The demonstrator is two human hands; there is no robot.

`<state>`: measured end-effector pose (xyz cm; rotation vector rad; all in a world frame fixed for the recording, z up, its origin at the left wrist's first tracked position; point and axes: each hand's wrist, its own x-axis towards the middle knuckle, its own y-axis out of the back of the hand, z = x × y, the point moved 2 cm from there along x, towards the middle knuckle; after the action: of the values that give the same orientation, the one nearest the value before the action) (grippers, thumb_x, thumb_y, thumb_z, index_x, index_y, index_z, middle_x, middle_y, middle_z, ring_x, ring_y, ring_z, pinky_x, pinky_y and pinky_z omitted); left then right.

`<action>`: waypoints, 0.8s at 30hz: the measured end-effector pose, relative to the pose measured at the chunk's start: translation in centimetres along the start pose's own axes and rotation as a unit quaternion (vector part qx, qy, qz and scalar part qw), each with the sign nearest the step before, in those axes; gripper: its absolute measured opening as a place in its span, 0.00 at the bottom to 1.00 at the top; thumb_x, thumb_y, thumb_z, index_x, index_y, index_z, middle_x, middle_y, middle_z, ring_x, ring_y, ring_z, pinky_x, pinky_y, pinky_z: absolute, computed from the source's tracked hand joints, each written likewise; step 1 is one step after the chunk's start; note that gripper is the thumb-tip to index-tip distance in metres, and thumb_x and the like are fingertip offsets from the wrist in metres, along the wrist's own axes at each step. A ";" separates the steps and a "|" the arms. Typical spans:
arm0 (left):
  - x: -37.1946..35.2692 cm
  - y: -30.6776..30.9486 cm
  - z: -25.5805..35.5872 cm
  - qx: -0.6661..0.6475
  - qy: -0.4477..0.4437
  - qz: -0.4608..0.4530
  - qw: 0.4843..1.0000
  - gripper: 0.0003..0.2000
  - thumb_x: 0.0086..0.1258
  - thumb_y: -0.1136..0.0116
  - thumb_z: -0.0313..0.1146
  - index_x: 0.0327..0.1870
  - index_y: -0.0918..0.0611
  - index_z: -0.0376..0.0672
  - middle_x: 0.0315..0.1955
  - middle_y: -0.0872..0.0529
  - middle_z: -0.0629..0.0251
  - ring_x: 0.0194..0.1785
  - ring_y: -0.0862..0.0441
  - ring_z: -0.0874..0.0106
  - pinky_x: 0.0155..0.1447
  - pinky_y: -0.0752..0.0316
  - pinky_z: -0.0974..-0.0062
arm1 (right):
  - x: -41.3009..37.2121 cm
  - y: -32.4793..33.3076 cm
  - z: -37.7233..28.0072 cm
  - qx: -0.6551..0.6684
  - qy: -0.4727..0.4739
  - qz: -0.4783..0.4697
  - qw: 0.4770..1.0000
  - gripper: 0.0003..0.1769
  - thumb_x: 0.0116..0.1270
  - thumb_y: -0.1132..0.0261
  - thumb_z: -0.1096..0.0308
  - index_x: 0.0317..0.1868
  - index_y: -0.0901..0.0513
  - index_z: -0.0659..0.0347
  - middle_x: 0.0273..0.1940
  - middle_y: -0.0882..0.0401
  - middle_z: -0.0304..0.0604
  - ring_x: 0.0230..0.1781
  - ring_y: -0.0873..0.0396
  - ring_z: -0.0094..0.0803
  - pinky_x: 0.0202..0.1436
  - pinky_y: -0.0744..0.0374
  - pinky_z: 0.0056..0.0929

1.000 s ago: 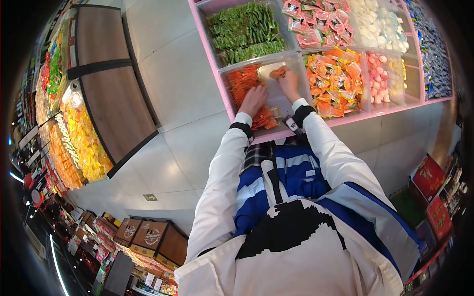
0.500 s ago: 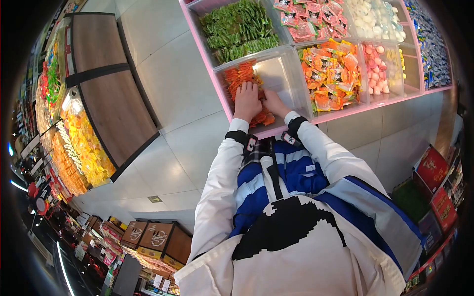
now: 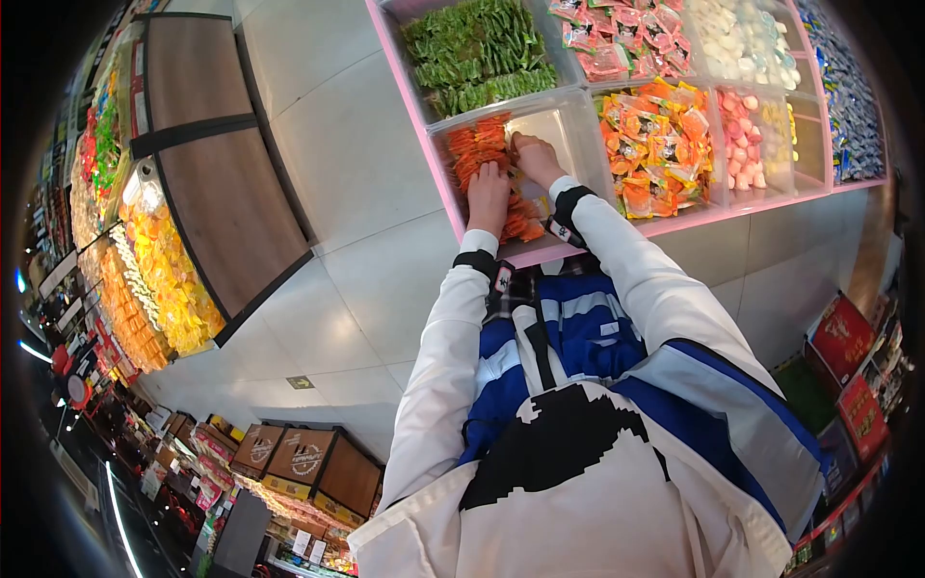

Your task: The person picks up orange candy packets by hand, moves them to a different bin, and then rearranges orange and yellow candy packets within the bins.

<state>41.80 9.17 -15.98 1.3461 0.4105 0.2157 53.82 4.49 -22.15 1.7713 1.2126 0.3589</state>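
Observation:
Small orange packets [image 3: 479,143] stand in tight rows along the left side of a clear plastic bin [image 3: 582,144]; more lie loosely at its near end. My left hand [image 3: 488,200] rests on the packets with its fingers curled over them. Just to its right, my right hand [image 3: 538,159] reaches into the bin, fingers bent and closed at the right edge of the packet row. Its fingertips are partly hidden, and I cannot make out what is between them. Bare bin floor shows beyond and to the right of this hand.
Neighbouring bins hold green packets [image 3: 482,48], orange-yellow wrapped sweets [image 3: 660,144], pink-wrapped sweets [image 3: 626,39], pink candies [image 3: 740,140] and blue packets [image 3: 848,96]. A pink edge [image 3: 544,252] borders the display. Across the tiled floor [image 3: 337,144] stands a brown display counter [image 3: 226,222].
My right hand has moved farther into the bin, toward the far end of the packet row. My left hand stays on the packets. The whole view has shifted slightly.

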 end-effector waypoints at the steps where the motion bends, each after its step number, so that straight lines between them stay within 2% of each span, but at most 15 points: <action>1: -0.1 -0.1 0.0 0.002 0.004 -0.006 1.000 0.06 0.56 0.48 0.29 0.32 0.20 0.42 0.35 0.25 0.62 0.44 0.27 0.66 0.42 0.30 0.69 | -0.2 0.0 0.0 -0.007 -0.053 -0.006 0.999 0.10 0.51 0.38 0.71 0.36 0.24 0.60 0.35 0.22 0.50 0.39 0.21 0.46 0.42 0.23 0.39; 2: 0.0 -0.3 0.1 0.003 0.008 -0.011 1.000 0.06 0.56 0.49 0.29 0.32 0.20 0.42 0.35 0.25 0.62 0.45 0.27 0.65 0.43 0.31 0.69 | -0.5 0.5 -0.1 -0.016 -0.107 -0.011 0.994 0.09 0.52 0.38 0.71 0.35 0.24 0.61 0.34 0.22 0.51 0.38 0.21 0.46 0.41 0.23 0.39; 3: 0.0 -0.4 0.0 0.001 0.007 -0.011 1.000 0.06 0.56 0.49 0.29 0.32 0.20 0.42 0.35 0.25 0.62 0.45 0.27 0.65 0.43 0.31 0.69 | -0.9 1.1 -0.3 -0.017 -0.107 -0.011 0.994 0.09 0.52 0.38 0.71 0.35 0.24 0.61 0.34 0.22 0.51 0.38 0.21 0.46 0.41 0.23 0.39; 5: -0.1 -0.4 -0.2 -0.024 0.013 -0.002 1.000 0.06 0.57 0.49 0.29 0.33 0.20 0.41 0.35 0.25 0.61 0.45 0.27 0.65 0.45 0.31 0.68 | -1.8 2.7 -0.3 -0.004 -0.121 0.041 0.992 0.11 0.53 0.36 0.65 0.34 0.22 0.62 0.33 0.21 0.51 0.38 0.21 0.46 0.41 0.23 0.40; 6: -0.1 -0.2 -0.2 -0.025 0.013 -0.002 1.000 0.06 0.57 0.49 0.29 0.33 0.20 0.41 0.35 0.25 0.61 0.45 0.27 0.65 0.45 0.31 0.68 | -2.1 3.3 -0.2 -0.006 -0.122 0.041 0.992 0.11 0.53 0.36 0.65 0.34 0.22 0.62 0.33 0.21 0.51 0.38 0.21 0.46 0.41 0.23 0.40; 8: 0.1 0.0 -0.1 -0.028 0.011 -0.002 1.000 0.06 0.57 0.49 0.30 0.33 0.20 0.41 0.35 0.26 0.62 0.45 0.28 0.66 0.46 0.33 0.69 | -2.8 4.2 0.6 0.002 -0.169 -0.009 0.986 0.17 0.52 0.33 0.56 0.34 0.20 0.62 0.34 0.20 0.53 0.38 0.21 0.46 0.42 0.23 0.40; 9: 0.2 0.1 -0.1 -0.029 0.010 -0.001 1.000 0.06 0.57 0.49 0.30 0.33 0.20 0.41 0.35 0.26 0.62 0.45 0.28 0.66 0.46 0.33 0.69 | -3.1 4.2 1.2 0.001 -0.170 -0.008 0.985 0.17 0.52 0.33 0.56 0.34 0.20 0.62 0.34 0.20 0.53 0.38 0.21 0.46 0.42 0.23 0.40; 11: 0.4 0.1 -0.1 -0.045 0.011 -0.006 0.999 0.06 0.57 0.49 0.30 0.33 0.20 0.41 0.36 0.26 0.62 0.46 0.29 0.66 0.47 0.33 0.69 | -3.7 4.2 1.7 -0.004 -0.236 -0.035 0.971 0.11 0.50 0.34 0.66 0.34 0.19 0.61 0.34 0.19 0.52 0.38 0.21 0.46 0.42 0.24 0.41; 15: 0.3 0.0 -0.3 -0.053 0.005 0.014 0.998 0.05 0.57 0.49 0.29 0.31 0.21 0.41 0.36 0.26 0.62 0.46 0.29 0.65 0.46 0.33 0.68 | -4.6 4.6 1.1 -0.014 -0.240 -0.044 0.970 0.13 0.51 0.35 0.64 0.34 0.20 0.63 0.33 0.20 0.53 0.38 0.21 0.48 0.41 0.25 0.42; 18: 0.5 0.2 -0.4 -0.071 0.001 0.044 0.997 0.04 0.57 0.48 0.29 0.28 0.21 0.41 0.36 0.26 0.62 0.46 0.29 0.65 0.45 0.32 0.69 | -5.4 3.7 2.1 -0.014 -0.223 -0.006 0.975 0.14 0.55 0.39 0.63 0.34 0.23 0.68 0.36 0.20 0.56 0.38 0.20 0.49 0.40 0.24 0.44; 20: 0.7 0.4 -0.4 -0.094 0.027 0.046 0.994 0.09 0.52 0.40 0.29 0.33 0.24 0.40 0.35 0.28 0.60 0.44 0.29 0.63 0.44 0.31 0.68 | -5.7 3.7 2.4 -0.004 -0.252 0.000 0.968 0.16 0.54 0.37 0.65 0.36 0.27 0.71 0.34 0.20 0.58 0.37 0.20 0.50 0.40 0.24 0.44; 21: 0.8 0.6 -0.2 -0.095 0.028 0.047 0.994 0.09 0.52 0.40 0.29 0.33 0.24 0.40 0.35 0.28 0.60 0.44 0.29 0.63 0.44 0.31 0.68 | -5.8 3.8 2.2 -0.005 -0.251 0.001 0.968 0.16 0.54 0.37 0.65 0.36 0.27 0.71 0.34 0.20 0.58 0.37 0.20 0.50 0.40 0.24 0.44; 23: 0.8 1.0 0.0 -0.073 0.064 0.052 0.994 0.18 0.47 0.35 0.28 0.39 0.28 0.39 0.36 0.28 0.58 0.44 0.29 0.62 0.45 0.31 0.67 | -5.9 4.0 2.0 0.056 -0.301 0.043 0.951 0.12 0.50 0.34 0.71 0.33 0.27 0.66 0.32 0.21 0.56 0.36 0.22 0.53 0.39 0.24 0.43; 24: 0.8 1.2 0.1 -0.071 0.065 0.054 0.994 0.18 0.47 0.35 0.28 0.39 0.28 0.39 0.36 0.28 0.58 0.44 0.29 0.62 0.45 0.31 0.67 | -5.7 4.0 2.1 0.056 -0.299 0.044 0.952 0.12 0.50 0.34 0.71 0.33 0.27 0.66 0.32 0.21 0.56 0.36 0.22 0.53 0.39 0.24 0.43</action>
<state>42.62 9.66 -14.91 1.2185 0.4234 0.4176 54.85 -1.80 -18.53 1.8465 0.7304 -0.1986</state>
